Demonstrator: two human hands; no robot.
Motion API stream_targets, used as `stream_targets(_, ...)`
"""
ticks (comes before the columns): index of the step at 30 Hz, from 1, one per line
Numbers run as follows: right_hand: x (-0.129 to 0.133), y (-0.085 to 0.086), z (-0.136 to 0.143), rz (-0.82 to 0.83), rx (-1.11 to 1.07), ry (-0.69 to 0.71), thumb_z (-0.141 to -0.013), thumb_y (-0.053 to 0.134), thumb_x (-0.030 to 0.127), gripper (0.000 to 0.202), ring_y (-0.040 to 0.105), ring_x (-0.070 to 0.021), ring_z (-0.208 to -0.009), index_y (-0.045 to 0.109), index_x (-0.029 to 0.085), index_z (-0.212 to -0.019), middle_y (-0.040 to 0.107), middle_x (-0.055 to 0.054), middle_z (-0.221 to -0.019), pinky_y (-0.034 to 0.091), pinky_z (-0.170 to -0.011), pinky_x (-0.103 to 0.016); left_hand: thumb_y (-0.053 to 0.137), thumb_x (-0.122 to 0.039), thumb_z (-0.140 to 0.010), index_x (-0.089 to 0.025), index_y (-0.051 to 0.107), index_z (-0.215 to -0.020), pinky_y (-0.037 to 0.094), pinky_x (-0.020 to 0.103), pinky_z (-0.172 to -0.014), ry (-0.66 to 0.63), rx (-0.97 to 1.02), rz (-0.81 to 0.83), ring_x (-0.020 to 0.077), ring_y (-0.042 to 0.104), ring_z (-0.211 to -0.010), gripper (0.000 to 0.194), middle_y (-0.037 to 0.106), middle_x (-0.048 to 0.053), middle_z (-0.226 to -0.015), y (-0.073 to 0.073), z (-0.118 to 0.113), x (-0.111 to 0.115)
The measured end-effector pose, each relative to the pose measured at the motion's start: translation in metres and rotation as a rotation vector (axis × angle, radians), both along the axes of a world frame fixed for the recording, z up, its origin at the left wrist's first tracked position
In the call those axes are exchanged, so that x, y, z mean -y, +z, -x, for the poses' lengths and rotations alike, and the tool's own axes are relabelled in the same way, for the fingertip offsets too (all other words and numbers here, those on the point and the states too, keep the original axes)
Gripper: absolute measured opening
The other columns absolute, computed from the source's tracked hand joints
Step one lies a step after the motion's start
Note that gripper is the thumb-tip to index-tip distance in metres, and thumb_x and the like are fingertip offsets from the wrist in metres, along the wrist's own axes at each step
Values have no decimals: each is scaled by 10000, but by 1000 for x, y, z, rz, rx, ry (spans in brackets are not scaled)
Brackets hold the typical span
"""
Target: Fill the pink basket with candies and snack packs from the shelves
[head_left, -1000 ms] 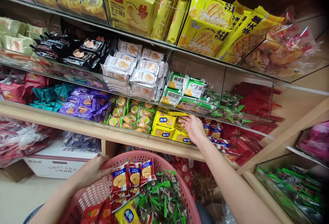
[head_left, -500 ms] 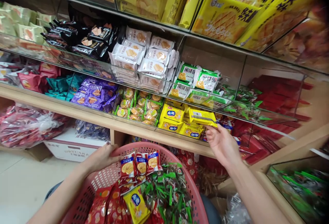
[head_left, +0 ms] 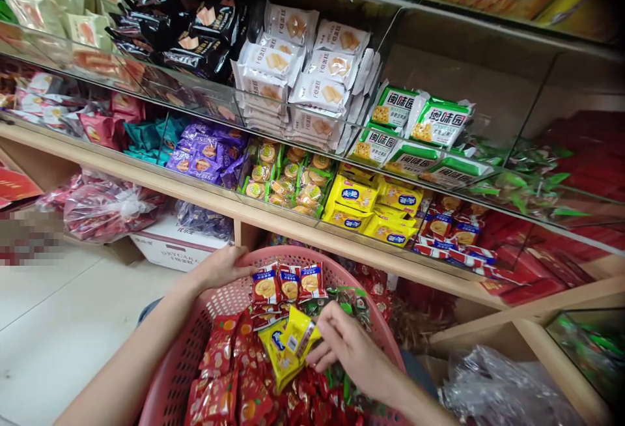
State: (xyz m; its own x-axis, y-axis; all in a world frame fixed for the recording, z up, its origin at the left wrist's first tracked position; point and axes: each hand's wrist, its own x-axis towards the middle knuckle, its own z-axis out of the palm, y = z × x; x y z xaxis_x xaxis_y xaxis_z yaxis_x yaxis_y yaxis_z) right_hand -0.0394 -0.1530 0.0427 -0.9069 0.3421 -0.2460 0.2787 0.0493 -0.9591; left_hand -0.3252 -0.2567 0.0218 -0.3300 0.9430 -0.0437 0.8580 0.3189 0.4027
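A pink perforated basket (head_left: 195,328) stands below the shelves with wrapped snacks in it. My left hand (head_left: 217,269) grips its upper left rim. Inside the basket my right hand (head_left: 342,344) has its fingertips at a yellow packet (head_left: 299,333), which rests tilted over another yellow packet (head_left: 278,351). Red-and-blue packets (head_left: 288,284) lie near the far rim, red packets (head_left: 219,348) to the left and bottom. Green-and-dark packets (head_left: 354,302) show partly behind my right hand.
Glass-fronted shelf bins hold yellow packets (head_left: 354,197), green-and-white packets (head_left: 439,120), white packets (head_left: 273,58) and purple packets (head_left: 200,152). Beneath the shelf are a white carton (head_left: 170,250) and a bagged red bundle (head_left: 107,208). Clear plastic (head_left: 502,380) lies at lower right.
My right hand has moved from the shelf's yellow packets down into the basket, bringing a yellow packet along. My left hand stays on the rim. The view has shifted.
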Motion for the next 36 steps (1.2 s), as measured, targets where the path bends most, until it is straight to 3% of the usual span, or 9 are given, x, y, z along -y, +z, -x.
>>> stream_targets(4,12,-15,1,-338,-29,176,-914,282,355,192,616,-191,-948,396,206,-873,511,-109,-1209,529,-744,-319,389,-586,-764,-183,529,-721,348,242,-542,-8,-27,18,168,546,-600,429,598,43,-659,2,-1,1)
stream_targets(8,13,-32,-4,-823,-58,405,-904,304,188,145,481,-218,-1153,442,199,-946,430,-96,-1332,453,-900,-344,363,-611,-766,-180,534,-725,331,242,-533,0,-60,28,163,536,-579,466,595,42,-647,5,-3,1)
stream_targets(11,14,-46,-8,-1008,-77,507,-883,329,126,163,493,-207,-1140,467,173,-956,404,-106,-1352,466,-883,-288,371,-625,-756,-175,541,-733,330,244,-538,5,-65,15,165,541,-590,481,600,49,-664,5,-4,0)
stream_targets(16,20,-54,-10,-1235,-10,537,-835,410,92,162,603,-206,-982,509,157,-945,409,-97,-1351,526,-758,-258,390,-621,-751,-176,525,-701,303,236,-500,-2,-36,3,143,496,-535,467,565,26,-603,4,-3,-1)
stream_targets(21,21,-38,-7,-1354,18,568,-825,421,114,145,647,-169,-777,534,162,-900,444,-80,-1321,543,-634,-270,413,-603,-747,-179,519,-681,279,232,-484,8,-18,-6,124,465,-504,442,530,4,-562,7,-5,-1)
stream_targets(26,9,-18,12,-1504,-91,600,-845,404,91,263,587,-180,-892,500,191,-1069,529,-38,-1226,515,-735,-333,415,-600,-745,-179,522,-679,289,235,-493,11,-19,-11,130,479,-516,439,543,10,-574,4,-4,-2)
stream_targets(31,7,-47,39,-1548,-314,743,-814,521,148,398,471,-195,-1109,447,265,-1187,512,45,-1255,398,-955,-418,379,-629,-747,-178,537,-717,314,241,-520,0,-47,5,157,525,-565,479,583,37,-624,3,-4,-3)
stream_targets(34,9,-62,49,-1570,-370,857,-821,528,191,341,499,-173,-1053,474,246,-1153,622,43,-1043,410,-932,-390,384,-614,-753,-176,546,-746,331,241,-534,2,-45,19,164,541,-596,466,597,46,-661,3,-3,-2)
stream_targets(36,10,-59,50,-1595,-371,892,-840,500,199,284,519,-151,-991,493,239,-1121,634,44,-903,406,-929,-359,390,-592,-761,-176,548,-769,338,243,-538,2,-40,21,170,551,-616,445,606,52,-688,3,-3,-1)
